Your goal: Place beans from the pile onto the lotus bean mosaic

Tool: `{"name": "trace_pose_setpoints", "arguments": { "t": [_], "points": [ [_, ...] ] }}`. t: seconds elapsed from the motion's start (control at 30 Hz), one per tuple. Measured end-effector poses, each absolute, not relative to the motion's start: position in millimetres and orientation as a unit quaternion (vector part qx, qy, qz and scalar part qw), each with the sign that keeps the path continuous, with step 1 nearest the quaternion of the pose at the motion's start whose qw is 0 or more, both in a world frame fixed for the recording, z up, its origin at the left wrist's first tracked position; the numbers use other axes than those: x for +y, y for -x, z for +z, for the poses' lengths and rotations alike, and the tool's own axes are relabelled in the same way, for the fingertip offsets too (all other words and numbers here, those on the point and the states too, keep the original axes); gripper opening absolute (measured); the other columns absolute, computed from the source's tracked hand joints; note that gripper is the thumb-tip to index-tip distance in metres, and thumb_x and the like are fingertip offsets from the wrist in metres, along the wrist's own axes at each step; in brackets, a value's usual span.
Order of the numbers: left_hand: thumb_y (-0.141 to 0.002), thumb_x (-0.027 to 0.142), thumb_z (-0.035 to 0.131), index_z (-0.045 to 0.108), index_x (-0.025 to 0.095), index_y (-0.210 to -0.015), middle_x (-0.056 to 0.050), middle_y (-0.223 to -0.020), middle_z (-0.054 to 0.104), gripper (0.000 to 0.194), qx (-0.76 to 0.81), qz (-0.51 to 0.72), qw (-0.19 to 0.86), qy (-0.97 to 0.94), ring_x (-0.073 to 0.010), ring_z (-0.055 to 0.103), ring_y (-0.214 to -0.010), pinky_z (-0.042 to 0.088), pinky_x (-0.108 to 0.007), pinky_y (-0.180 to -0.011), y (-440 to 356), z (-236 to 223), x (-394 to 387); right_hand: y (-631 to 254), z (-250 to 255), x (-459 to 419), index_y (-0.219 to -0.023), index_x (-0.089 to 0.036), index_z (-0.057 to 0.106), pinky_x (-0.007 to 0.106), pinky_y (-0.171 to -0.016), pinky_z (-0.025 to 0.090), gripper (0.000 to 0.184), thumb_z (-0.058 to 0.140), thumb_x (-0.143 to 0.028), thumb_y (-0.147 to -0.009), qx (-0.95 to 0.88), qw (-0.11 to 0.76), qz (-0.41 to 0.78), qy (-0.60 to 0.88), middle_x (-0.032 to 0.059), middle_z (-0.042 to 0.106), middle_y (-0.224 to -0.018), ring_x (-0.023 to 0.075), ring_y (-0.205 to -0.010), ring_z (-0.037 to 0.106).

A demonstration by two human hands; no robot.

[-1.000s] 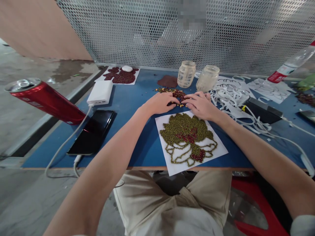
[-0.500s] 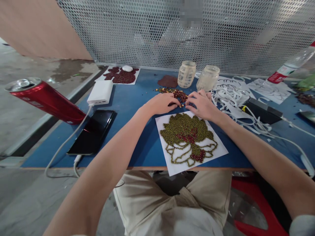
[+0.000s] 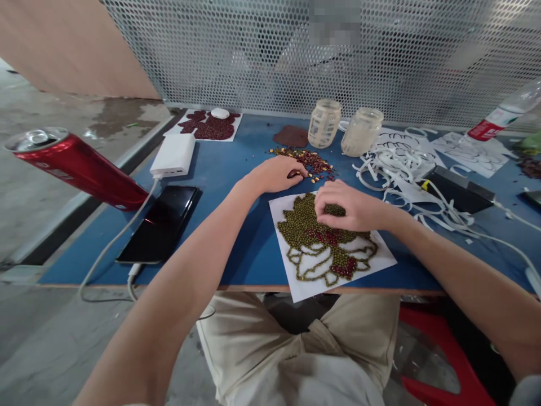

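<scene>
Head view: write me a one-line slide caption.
Left hand at a pile of mixed beans, right hand over a flower-like bean picture on white paper.

From where I sit I can't read a single word, brand or number on my feed, though I can pick out marks on a few things: pale print runs along the side of the red can (image 3: 91, 169), with smaller light spots near its top and bottom, all too small for me to make out. The bottle (image 3: 520, 102) at the far right wears a red label (image 3: 486, 129) whose white print blurs, and the left glass jar (image 3: 324, 125) shows blocky marks that I can't tell for lettering or pattern.
</scene>
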State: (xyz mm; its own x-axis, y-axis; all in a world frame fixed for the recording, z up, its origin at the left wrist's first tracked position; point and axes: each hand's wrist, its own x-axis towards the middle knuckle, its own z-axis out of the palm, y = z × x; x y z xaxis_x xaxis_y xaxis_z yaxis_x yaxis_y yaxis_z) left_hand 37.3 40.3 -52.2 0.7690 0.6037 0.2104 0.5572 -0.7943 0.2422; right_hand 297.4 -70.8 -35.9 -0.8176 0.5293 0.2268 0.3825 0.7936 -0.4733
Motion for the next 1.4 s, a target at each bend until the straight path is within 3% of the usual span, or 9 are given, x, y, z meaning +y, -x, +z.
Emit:
{"name": "trace_pose_setpoints", "arguments": {
  "t": [0.27,0.47,0.77,1.03,1.27,1.4],
  "points": [
    [-0.105,0.026,0.061,0.086,0.020,-0.130,-0.009,-0.122,0.087,0.035,0.318,0.148,0.101,-0.931,-0.0224,0.078,-0.104,0.056,-0.036,-0.096,-35.8,-53.2,40.3,-279.7,-36.4,-97.5,-0.095,-0.023,0.068,0.045,-0.098,0.035,0.026,0.062,-0.039,-0.114,-0.945,0.105,0.241,0.196,0.0056,0.074,-0.101,0.0260,-0.100,0.057],
    [-0.103,0.020,0.060,0.086,0.020,-0.132,-0.008,-0.121,0.088,0.038,0.319,0.145,0.113,-0.930,-0.0205,0.079,-0.100,0.057,-0.034,-0.095,-36.6,-50.6,38.6,-277.4,-40.1,-95.5,-0.093,-0.023,0.070,0.044,-0.097,0.034,0.029,0.064,-0.043,-0.114,-0.942,0.110,0.248,0.200,0.0054,0.072,-0.099,0.0258,-0.098,0.056],
    [-0.102,0.019,0.061,0.087,0.020,-0.132,-0.008,-0.114,0.090,0.039,0.334,0.137,0.118,-0.925,-0.0206,0.079,-0.094,0.056,-0.033,-0.092,-37.2,-47.0,36.0,-282.1,-37.6,-89.2,-0.098,-0.025,0.071,0.045,-0.108,0.036,0.025,0.072,-0.046,-0.111,-0.906,0.151,0.325,0.227,0.0043,0.072,-0.104,0.0259,-0.104,0.061],
    [-0.102,0.019,0.060,0.087,0.020,-0.132,-0.007,-0.109,0.090,0.040,0.337,0.136,0.118,-0.924,-0.0196,0.078,-0.091,0.056,-0.032,-0.091,-37.0,-46.2,34.5,-281.3,-42.4,-91.9,-0.097,-0.025,0.072,0.047,-0.108,0.032,0.027,0.071,-0.048,-0.111,-0.920,0.106,0.298,0.231,0.0042,0.071,-0.105,0.0266,-0.106,0.057],
    [-0.101,0.021,0.061,0.087,0.021,-0.132,-0.007,-0.115,0.090,0.040,0.335,0.144,0.131,-0.922,-0.0200,0.078,-0.090,0.057,-0.034,-0.089,-35.9,-47.7,35.0,-277.6,-40.3,-97.9,-0.095,-0.024,0.069,0.046,-0.101,0.033,0.014,0.071,-0.032,-0.106,-0.929,0.111,0.259,0.239,0.0034,0.070,-0.100,0.0261,-0.101,0.056],
    [-0.102,0.022,0.061,0.086,0.021,-0.132,-0.008,-0.113,0.089,0.040,0.338,0.141,0.135,-0.921,-0.0207,0.077,-0.091,0.056,-0.034,-0.088,-36.0,-47.8,34.9,-277.0,-39.5,-97.6,-0.094,-0.024,0.069,0.045,-0.099,0.034,0.015,0.070,-0.032,-0.106,-0.927,0.105,0.263,0.246,0.0031,0.069,-0.098,0.0254,-0.099,0.056]
  ]
}}
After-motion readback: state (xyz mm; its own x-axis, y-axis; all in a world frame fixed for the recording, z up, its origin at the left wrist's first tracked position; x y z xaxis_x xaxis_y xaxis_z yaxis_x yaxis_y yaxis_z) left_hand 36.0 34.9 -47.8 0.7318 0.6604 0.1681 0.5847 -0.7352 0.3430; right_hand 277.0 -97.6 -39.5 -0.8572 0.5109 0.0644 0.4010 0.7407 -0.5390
